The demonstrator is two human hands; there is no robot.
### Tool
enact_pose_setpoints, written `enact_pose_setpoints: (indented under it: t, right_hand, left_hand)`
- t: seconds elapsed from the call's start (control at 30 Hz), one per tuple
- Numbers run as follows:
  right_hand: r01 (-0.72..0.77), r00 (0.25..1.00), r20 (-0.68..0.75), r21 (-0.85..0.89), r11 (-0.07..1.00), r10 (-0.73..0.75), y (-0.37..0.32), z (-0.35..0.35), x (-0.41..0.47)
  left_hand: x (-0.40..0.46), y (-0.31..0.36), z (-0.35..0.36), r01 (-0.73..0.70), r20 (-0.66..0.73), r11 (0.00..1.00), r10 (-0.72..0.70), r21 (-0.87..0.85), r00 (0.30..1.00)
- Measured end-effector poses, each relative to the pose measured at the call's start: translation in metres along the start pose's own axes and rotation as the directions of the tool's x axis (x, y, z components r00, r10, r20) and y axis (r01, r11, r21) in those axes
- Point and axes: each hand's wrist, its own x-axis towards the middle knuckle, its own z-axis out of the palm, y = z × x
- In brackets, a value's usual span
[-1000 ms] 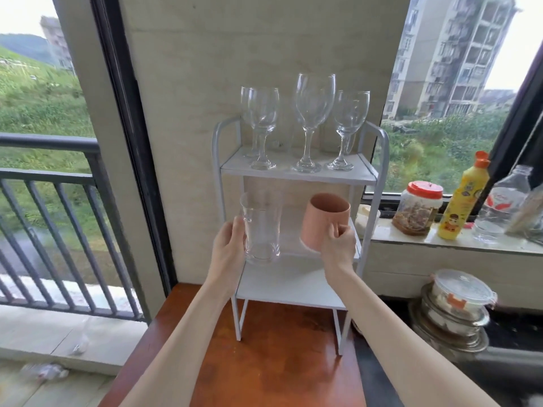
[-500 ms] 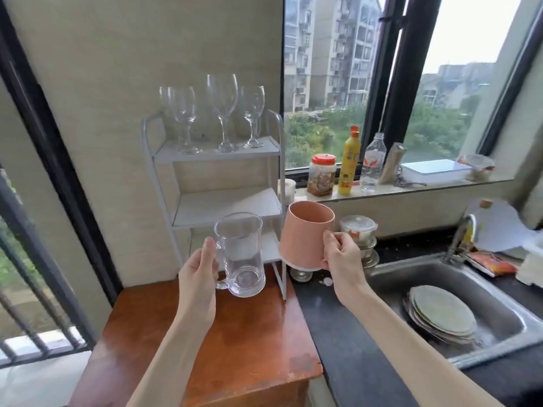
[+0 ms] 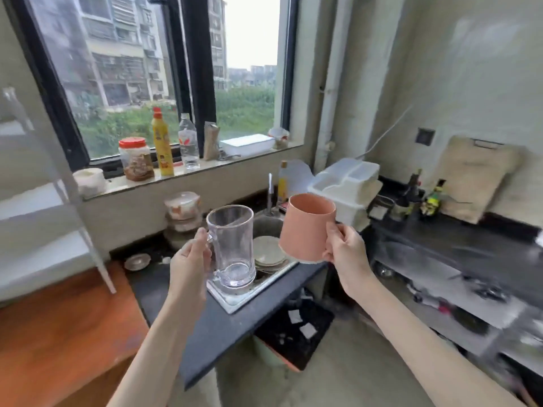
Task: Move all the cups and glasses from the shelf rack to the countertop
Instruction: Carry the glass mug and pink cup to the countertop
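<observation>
The white metal shelf rack point(image 3: 44, 201) is cut off at the left edge and smeared by motion blur, so what its upper tiers hold cannot be made out. The dark stone countertop point(image 3: 217, 324) runs beside it, with a steel sink point(image 3: 235, 301) whose stacked plates point(image 3: 269, 254) are partly hidden behind the glass. The left hand point(image 3: 191, 262) curls round the handle of a clear glass mug point(image 3: 232, 245), held upright above the sink's edge. The right hand point(image 3: 346, 254) grips a salmon-pink plastic cup point(image 3: 305, 227), tilted, in the air over the sink; its handle is hidden under the fingers.
</observation>
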Motion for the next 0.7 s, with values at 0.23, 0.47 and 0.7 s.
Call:
enact_pose_setpoints:
  t: [0.23, 0.47, 0.7]
  right_hand:
    - [-0.06, 0.964, -0.263, -0.107, 0.992, 0.03, 0.01, -0.201, -0.006]
    - [-0.1, 0.85, -0.527, -0.123, 0.987, 0.021, 0.019, -0.369, 0.005]
    - [-0.14, 0.744, -0.668, -0.128, 0.982, 0.019, 0.054, -0.52, 0.052]
  left_hand:
    - [-0.072, -0.078, 0.171, 0.169, 0.259, 0.984, -0.176, 0.048, 0.95]
    - [-0.116, -0.149, 0.34, 0.235, 0.543, 0.96, -0.279, 0.151, 0.792]
    - [-0.146, -0.261, 0.502, 0.245, 0.682, 0.918, -0.395, 0.311, 0.616]
